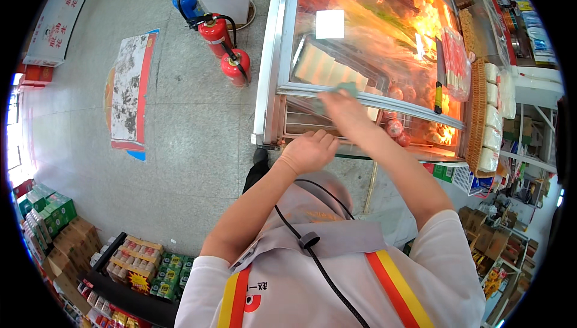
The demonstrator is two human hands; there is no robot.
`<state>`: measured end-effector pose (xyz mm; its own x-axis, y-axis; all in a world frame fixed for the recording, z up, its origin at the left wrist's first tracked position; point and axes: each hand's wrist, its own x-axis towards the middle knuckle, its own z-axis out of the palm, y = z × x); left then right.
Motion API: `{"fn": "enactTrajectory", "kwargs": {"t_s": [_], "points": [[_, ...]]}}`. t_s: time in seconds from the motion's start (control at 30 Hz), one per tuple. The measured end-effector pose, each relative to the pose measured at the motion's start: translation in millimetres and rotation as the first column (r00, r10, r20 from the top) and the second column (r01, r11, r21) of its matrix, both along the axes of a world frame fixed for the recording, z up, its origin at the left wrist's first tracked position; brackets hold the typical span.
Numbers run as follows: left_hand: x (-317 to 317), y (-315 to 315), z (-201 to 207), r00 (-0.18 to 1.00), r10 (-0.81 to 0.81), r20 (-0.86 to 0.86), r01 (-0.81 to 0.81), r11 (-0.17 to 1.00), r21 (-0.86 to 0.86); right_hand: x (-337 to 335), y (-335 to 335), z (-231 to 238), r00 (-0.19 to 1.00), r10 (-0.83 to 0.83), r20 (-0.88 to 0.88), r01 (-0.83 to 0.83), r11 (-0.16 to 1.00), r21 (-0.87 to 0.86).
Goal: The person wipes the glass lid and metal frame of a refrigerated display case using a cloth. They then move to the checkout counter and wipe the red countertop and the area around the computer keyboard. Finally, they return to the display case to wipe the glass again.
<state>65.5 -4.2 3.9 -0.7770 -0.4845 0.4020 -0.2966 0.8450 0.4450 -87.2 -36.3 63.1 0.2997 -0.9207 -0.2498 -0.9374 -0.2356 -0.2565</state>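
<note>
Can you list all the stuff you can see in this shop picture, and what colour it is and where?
Display case: one, silver frame, glass lid, top middle.
Cloth: one, pale green, on the glass rail, under the right hand.
Fire extinguishers: two red, one blue, on the floor left of the case.
Planter box: one, white, top, behind the extinguishers.
Floor poster: one, red-edged, left floor.
Drink cartons: several, green and orange, bottom left.
Wrapped white rolls: a column, right of the case.
Left hand: flat on the case's near edge.
Right hand: pressing the cloth.
</note>
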Motion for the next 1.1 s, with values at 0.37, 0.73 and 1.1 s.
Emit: {"fn": "enactTrajectory", "kwargs": {"t_s": [0.37, 0.73, 1.1], "points": [[-13.8, 0.7, 11.1, 0.992, 0.113, 0.054, -0.12, 0.983, 0.139, -21.8, 3.9, -33.5, 0.949, 0.219, 0.228, -0.144, 0.942, -0.303], [-16.9, 5.7, 9.1, 0.946, 0.277, 0.168, -0.307, 0.932, 0.192, -315.4, 164.8, -7.4, 0.903, -0.396, 0.165, 0.422, 0.751, -0.509], [-21.9, 5.7, 5.4, 0.948, 0.265, 0.175, -0.301, 0.926, 0.227, -271.1, 144.8, -37.2, 0.684, -0.626, 0.375, 0.727, 0.544, -0.419]]}}
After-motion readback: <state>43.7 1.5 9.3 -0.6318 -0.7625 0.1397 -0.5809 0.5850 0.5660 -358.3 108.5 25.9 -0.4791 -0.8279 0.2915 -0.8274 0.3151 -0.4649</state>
